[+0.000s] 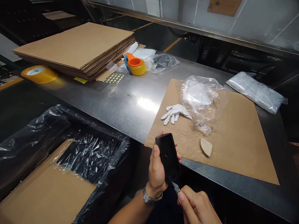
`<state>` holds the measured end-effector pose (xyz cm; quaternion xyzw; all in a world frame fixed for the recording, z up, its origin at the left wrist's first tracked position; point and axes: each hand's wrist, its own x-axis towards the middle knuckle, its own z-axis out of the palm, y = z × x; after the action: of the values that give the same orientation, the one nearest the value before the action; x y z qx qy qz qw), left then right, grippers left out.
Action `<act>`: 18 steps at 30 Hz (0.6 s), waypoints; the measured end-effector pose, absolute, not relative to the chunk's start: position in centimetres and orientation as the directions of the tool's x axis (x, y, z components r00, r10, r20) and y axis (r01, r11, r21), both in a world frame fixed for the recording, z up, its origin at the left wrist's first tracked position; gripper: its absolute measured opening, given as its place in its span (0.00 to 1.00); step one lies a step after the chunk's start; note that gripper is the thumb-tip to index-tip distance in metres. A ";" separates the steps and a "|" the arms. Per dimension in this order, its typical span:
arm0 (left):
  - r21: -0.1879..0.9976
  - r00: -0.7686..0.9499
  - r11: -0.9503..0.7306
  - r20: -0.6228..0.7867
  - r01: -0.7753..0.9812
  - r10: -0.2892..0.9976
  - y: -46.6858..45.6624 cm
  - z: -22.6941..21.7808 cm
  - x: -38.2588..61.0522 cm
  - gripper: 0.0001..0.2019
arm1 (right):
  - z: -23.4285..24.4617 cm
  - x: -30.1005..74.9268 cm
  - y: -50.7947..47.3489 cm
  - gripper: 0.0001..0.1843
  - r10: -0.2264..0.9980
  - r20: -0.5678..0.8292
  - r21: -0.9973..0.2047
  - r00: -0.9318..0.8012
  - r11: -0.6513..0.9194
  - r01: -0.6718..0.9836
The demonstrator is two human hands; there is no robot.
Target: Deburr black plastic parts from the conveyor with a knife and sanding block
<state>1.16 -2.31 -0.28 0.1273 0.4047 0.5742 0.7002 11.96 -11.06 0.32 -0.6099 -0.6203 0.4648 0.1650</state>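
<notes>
Blade (175, 187) at black block's (167, 157) lower edge

Beside the brown cardboard sheet (233, 137) on the grey steel table (116, 96), a glossy black case (167, 157), a white glove (175, 112), a yellow-and-orange tape dispenser (135, 65) and black-dotted yellow stickers (113, 78).

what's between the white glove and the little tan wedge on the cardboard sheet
In the head view, the crumpled clear plastic bag's lower tail reaches between the white glove and tan wedge; otherwise only bare cardboard sheet.
</notes>
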 end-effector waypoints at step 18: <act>0.690 -0.005 0.250 -0.344 -0.679 0.939 -2.5 -0.5 0.9 0.29 | 0.7 12.1 -10.6 0.19 0.815 -0.510 -0.783 -0.277 -0.306 0.541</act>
<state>0.88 -2.53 -0.51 0.1653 0.3932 0.5896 0.6858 12.14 -10.64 0.67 -0.5886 -0.5759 0.5538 0.1235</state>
